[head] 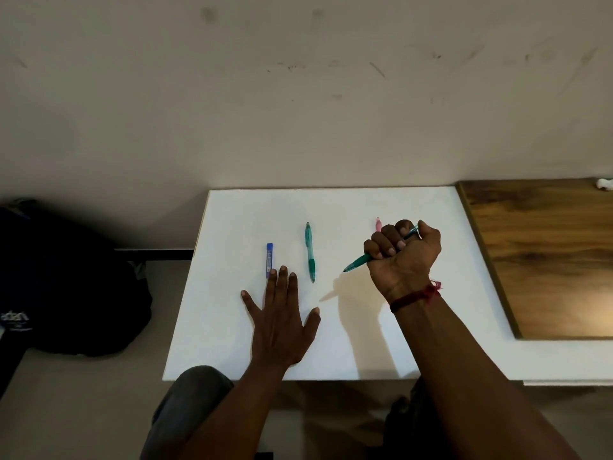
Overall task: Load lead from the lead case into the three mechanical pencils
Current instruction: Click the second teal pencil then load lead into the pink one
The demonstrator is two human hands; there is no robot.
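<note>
- Your right hand (403,252) is fisted around a teal pencil (356,262), tip sticking out low-left, top end up by the thumb. Fist grip gives poor control for pulling the cap or feeding lead, so regrip before you go on or the pencil can twist out
- Your left hand (280,313) lies flat on the white surface (232,343) with the digits spread, holding nothing. Its fingertips are right at the near end of the blue lead case (269,260); cannot tell if they touch. A careless slide nudges the case away from you
- Lead case lies flat, well left of the held pencil. Can't tell if its lid is open or closed; if open, tipping it on pickup spills lead, and thin sticks on white will be hard to spot
- Second teal pencil (310,252) lies between the case and your right hand, tip toward you. Round barrel, so a sweeping forearm could roll it
- Pink pencil (378,224) is mostly hidden behind your right fist; easy to knock when you lower that hand
- Lead snaps if forced in at an angle, so line it up with the barrel
</note>
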